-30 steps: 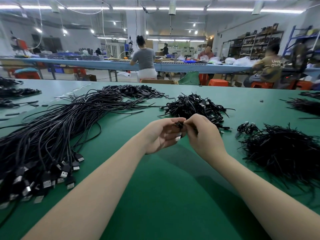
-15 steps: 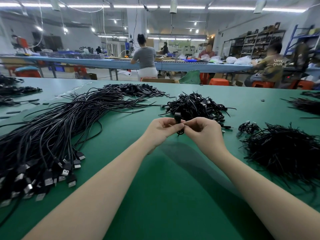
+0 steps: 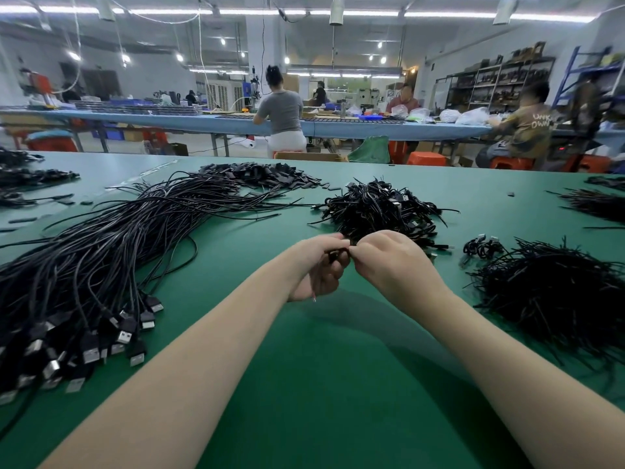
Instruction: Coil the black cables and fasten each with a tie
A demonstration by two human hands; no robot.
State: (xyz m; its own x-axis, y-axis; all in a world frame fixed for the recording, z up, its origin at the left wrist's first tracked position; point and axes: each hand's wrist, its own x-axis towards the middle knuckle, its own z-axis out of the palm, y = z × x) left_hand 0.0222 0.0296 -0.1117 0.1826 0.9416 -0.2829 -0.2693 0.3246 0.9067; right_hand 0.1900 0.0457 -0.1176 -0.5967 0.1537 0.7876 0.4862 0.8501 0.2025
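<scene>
Head cam: left hand (image 3: pixel 319 265) & right hand (image 3: pixel 394 262) both pinch small coiled cable (image 3: pixel 336 256); loose tie twist → coil could spring open.

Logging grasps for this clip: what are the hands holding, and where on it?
Both hands pinch one small black cable bundle between them: the left hand on its left side, the right hand on its right. The exact finger placement is hidden.
</scene>
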